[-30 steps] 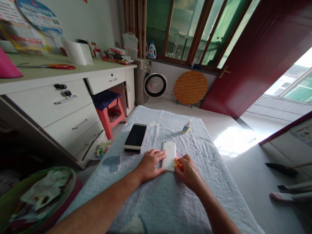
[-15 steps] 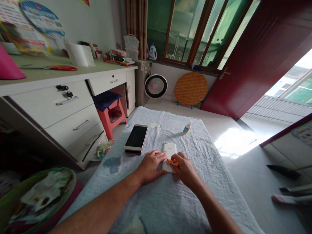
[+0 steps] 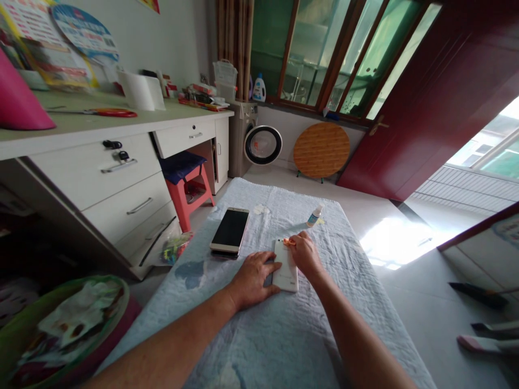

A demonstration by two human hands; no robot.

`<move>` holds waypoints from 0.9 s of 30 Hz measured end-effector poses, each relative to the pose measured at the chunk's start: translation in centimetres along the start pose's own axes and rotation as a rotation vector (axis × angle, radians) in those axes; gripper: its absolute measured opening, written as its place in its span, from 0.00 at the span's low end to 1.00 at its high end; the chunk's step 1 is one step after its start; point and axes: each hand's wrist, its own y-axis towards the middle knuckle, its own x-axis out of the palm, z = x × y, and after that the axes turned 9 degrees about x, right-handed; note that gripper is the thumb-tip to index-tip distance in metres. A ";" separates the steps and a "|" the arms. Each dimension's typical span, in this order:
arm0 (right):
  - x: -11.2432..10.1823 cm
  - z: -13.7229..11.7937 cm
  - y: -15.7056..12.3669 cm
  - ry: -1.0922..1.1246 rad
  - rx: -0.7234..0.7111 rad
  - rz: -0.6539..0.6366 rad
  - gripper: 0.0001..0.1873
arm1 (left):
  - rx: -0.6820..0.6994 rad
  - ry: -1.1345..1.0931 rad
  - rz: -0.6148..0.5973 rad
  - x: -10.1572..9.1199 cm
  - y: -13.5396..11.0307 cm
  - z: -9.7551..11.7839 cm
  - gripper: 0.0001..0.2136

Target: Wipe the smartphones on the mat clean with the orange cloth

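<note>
A white smartphone (image 3: 286, 273) lies back up on the quilted blue cloth (image 3: 259, 340). My left hand (image 3: 254, 278) rests flat at its left side, fingers apart, with fingertips and thumb touching that edge. Pinched in my right hand (image 3: 303, 253) is a small orange cloth (image 3: 288, 242), pressed on the phone's top end near the camera. Left of these lies a gold-framed phone (image 3: 230, 229), dark screen up, on top of another flat item that shows only at its edge. A small spray bottle (image 3: 314, 216) stands upright beyond my right hand.
A white desk (image 3: 97, 178) with drawers runs along the left, a red stool (image 3: 190, 189) beside it. At lower left stands a waste basket (image 3: 127, 302) holding crumpled paper. Farther back are a washing machine (image 3: 240, 140) with its door ajar and a round wooden tabletop (image 3: 321, 150).
My right hand has slid the orange cloth from the lower part of the white phone up to its top end. My left hand has stayed at the phone's left edge.
</note>
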 end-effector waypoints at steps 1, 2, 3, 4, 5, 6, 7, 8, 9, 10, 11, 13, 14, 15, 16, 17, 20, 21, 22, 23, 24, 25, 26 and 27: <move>0.1 -0.3 0.2 -0.014 -0.007 -0.004 0.11 | 0.000 -0.002 0.002 0.0 0.0 0.0 0.26; 0.2 -0.7 0.3 -0.025 -0.014 -0.009 0.11 | 0.000 -0.005 0.003 0.0 0.0 0.0 0.26; 0.3 -1.1 0.4 -0.031 -0.021 -0.016 0.12 | -0.002 -0.008 0.004 0.0 0.0 0.0 0.26; 0.4 -1.4 0.5 -0.033 -0.028 -0.020 0.12 | -0.005 -0.011 0.005 0.0 0.0 0.0 0.26; 0.5 -1.8 0.5 -0.032 -0.038 -0.023 0.13 | -0.006 -0.016 0.006 0.0 0.0 0.0 0.26; 0.6 -2.0 0.6 -0.029 -0.049 -0.026 0.14 | -0.006 -0.020 0.006 -0.1 0.0 0.0 0.26; 0.7 -2.3 0.6 -0.022 -0.062 -0.029 0.14 | -0.005 -0.024 0.005 -0.2 0.0 0.1 0.26; 0.7 -2.4 0.5 -0.012 -0.076 -0.033 0.14 | -0.004 -0.028 0.004 -0.2 0.0 0.1 0.27; 0.8 -2.5 0.5 0.002 -0.089 -0.036 0.14 | -0.005 -0.030 0.003 -0.3 0.0 0.2 0.27; 0.8 -2.4 0.3 0.018 -0.104 -0.042 0.14 | -0.006 -0.031 0.002 -0.4 0.0 0.2 0.27; 0.7 -2.4 0.1 0.037 -0.124 -0.050 0.14 | -0.005 -0.032 0.001 -0.4 0.1 0.3 0.27; 0.6 -2.2 -0.5 0.080 -0.184 -0.084 0.13 | 0.008 -0.041 0.002 -0.6 0.1 0.3 0.26; 0.4 -2.1 -0.8 0.096 -0.219 -0.109 0.12 | 0.018 -0.048 0.004 -0.6 0.1 0.3 0.26; 0.3 -2.1 -1.1 0.105 -0.254 -0.132 0.12 | 0.026 -0.055 0.006 -0.7 0.2 0.3 0.26; 0.2 -2.1 -1.4 0.107 -0.283 -0.150 0.12 | 0.032 -0.061 0.009 -0.7 0.2 0.3 0.26; 0.1 -2.1 -1.6 0.103 -0.305 -0.163 0.11 | 0.036 -0.065 0.012 -0.8 0.2 0.3 0.26; -0.2 -2.3 -1.6 0.097 -0.317 -0.186 0.12 | 0.044 -0.065 0.019 -0.7 0.2 0.2 0.26; -0.2 -2.4 -1.4 0.102 -0.306 -0.189 0.12 | 0.050 -0.063 0.022 -0.6 0.2 0.2 0.26; -0.2 -2.5 -1.1 0.106 -0.290 -0.189 0.12 | 0.055 -0.059 0.025 -0.6 0.1 0.2 0.26; -0.1 -2.5 -0.7 0.104 -0.274 -0.184 0.12 | 0.057 -0.053 0.029 -0.5 0.1 0.1 0.26; 0.0 -2.6 -0.3 0.092 -0.258 -0.175 0.13 | 0.055 -0.044 0.031 -0.4 0.1 0.1 0.26; 0.1 -2.6 0.2 0.071 -0.247 -0.165 0.13 | 0.049 -0.035 0.032 -0.4 0.0 0.1 0.26; 0.2 -2.6 0.7 0.040 -0.242 -0.157 0.13 | 0.040 -0.026 0.032 -0.3 0.0 0.2 0.26; 0.3 -2.7 1.1 0.004 -0.245 -0.154 0.14 | 0.032 -0.020 0.031 -0.3 0.0 0.2 0.25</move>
